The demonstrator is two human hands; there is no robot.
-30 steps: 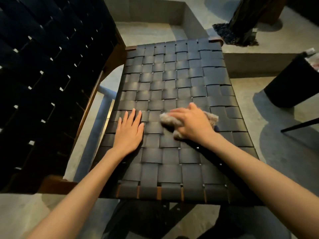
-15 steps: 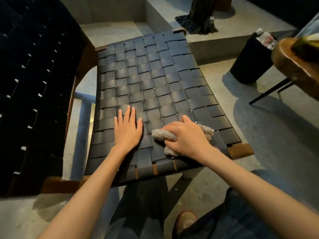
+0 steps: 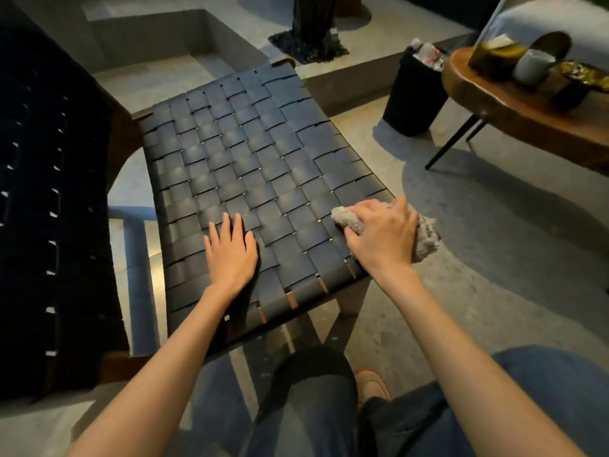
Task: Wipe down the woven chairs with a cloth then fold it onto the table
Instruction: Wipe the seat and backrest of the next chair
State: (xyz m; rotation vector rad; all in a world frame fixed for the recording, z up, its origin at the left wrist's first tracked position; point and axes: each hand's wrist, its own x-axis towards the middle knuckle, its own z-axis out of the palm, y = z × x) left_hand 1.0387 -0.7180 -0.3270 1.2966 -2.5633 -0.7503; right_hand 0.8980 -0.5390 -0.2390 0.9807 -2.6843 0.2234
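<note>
A dark woven seat [image 3: 250, 166] on a wooden frame fills the middle of the view. My left hand [image 3: 230, 255] lies flat on its near part, fingers spread, holding nothing. My right hand [image 3: 382, 239] is closed over a crumpled grey cloth [image 3: 426, 237] at the seat's near right corner, with cloth sticking out past the edge on both sides of the hand. A round wooden table [image 3: 527, 110] stands at the upper right, apart from the chair.
A second woven chair back [image 3: 49, 192] rises at the left. A black bin [image 3: 415, 90] stands beside the table, which carries a cup [image 3: 532, 67] and other items. Concrete floor [image 3: 478, 242] lies to the right. My knees and a shoe [image 3: 372, 384] are below.
My right hand has dragged the cloth from the seat's middle toward its near right corner. The left hand stays flat on the seat. The view has swung right, bringing the table in.
</note>
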